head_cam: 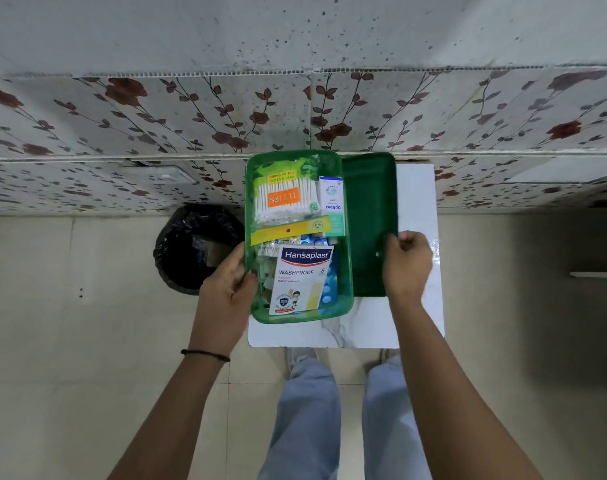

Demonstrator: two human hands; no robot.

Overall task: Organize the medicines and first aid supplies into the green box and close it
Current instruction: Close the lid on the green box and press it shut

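Observation:
The green box stands open on a small white table. Inside lie a pack of cotton swabs, a white Optibex carton, a Hansaplast plaster packet, blue blister strips and small sachets. The dark green lid lies open to the right of the box. My left hand holds the box's left rim, thumb over the edge. My right hand pinches the lid's right edge near its front corner.
A bin lined with a black bag stands on the floor left of the table. A floral-patterned wall runs behind the table. My legs and shoes are under the table's near edge. Tiled floor lies on both sides.

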